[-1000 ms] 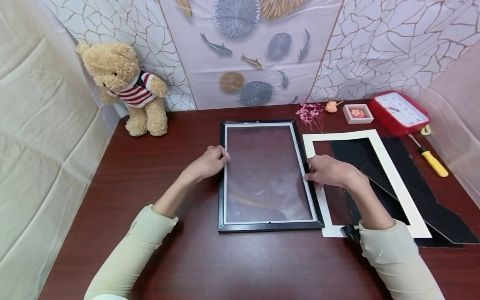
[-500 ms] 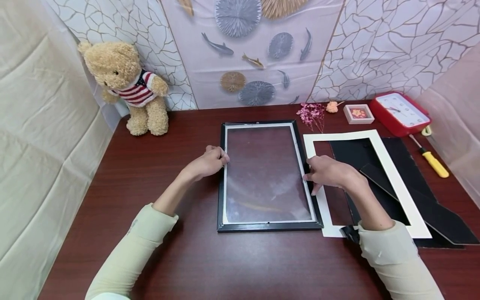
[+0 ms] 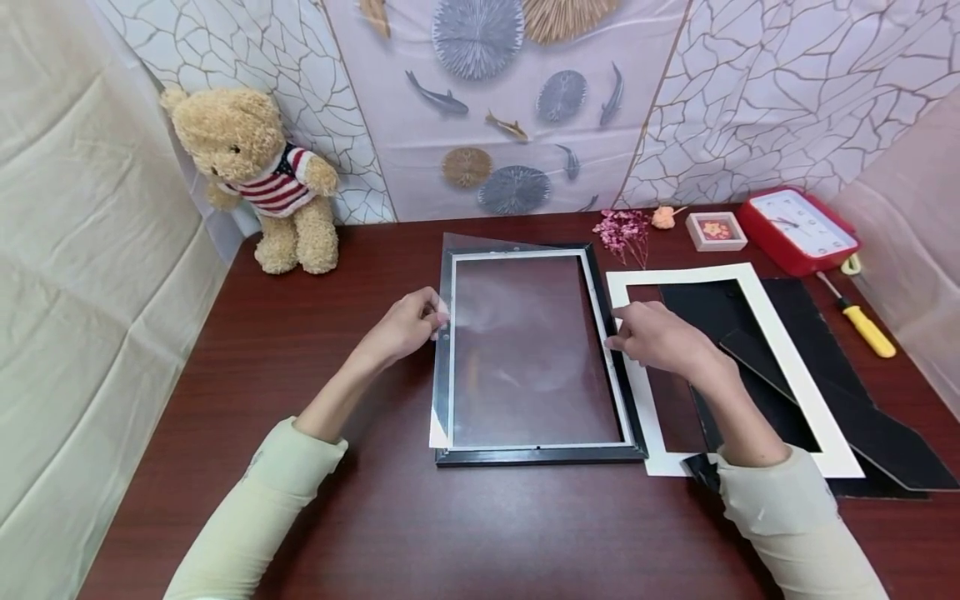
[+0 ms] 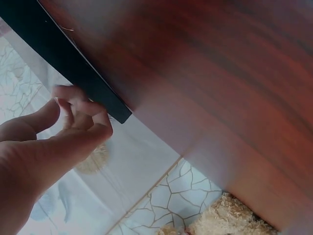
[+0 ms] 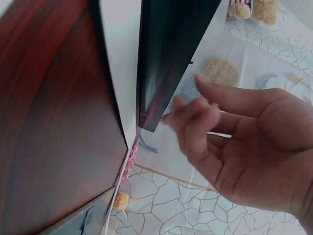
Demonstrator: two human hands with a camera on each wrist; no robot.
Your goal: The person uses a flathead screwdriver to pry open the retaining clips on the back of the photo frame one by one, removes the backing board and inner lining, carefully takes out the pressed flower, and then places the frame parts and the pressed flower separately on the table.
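A black picture frame (image 3: 540,456) with a light inner border lies flat on the dark wooden table. Over it is a clear plastic sheet (image 3: 510,350), tilted and sticking out past the frame's left side, with a white bit (image 3: 438,432) at its lower left corner. My left hand (image 3: 405,327) pinches the sheet's left edge between thumb and fingers. At the frame's right side my right hand (image 3: 660,336) hovers with loosely curled fingers and nothing visible between them. The right wrist view shows that hand (image 5: 239,137) beside the frame's black bar (image 5: 168,54).
Right of the frame lies a white mat border (image 3: 795,358) over black backing boards (image 3: 892,442). Farther back are pink dried flowers (image 3: 622,232), a small box (image 3: 716,231), a red clock (image 3: 798,229) and a yellow-handled screwdriver (image 3: 868,331). A teddy bear (image 3: 255,183) sits back left.
My left hand has moved slightly left, drawing the clear sheet with it, so its left edge now overhangs the frame. My right hand has barely moved, its fingers a little more drawn in.
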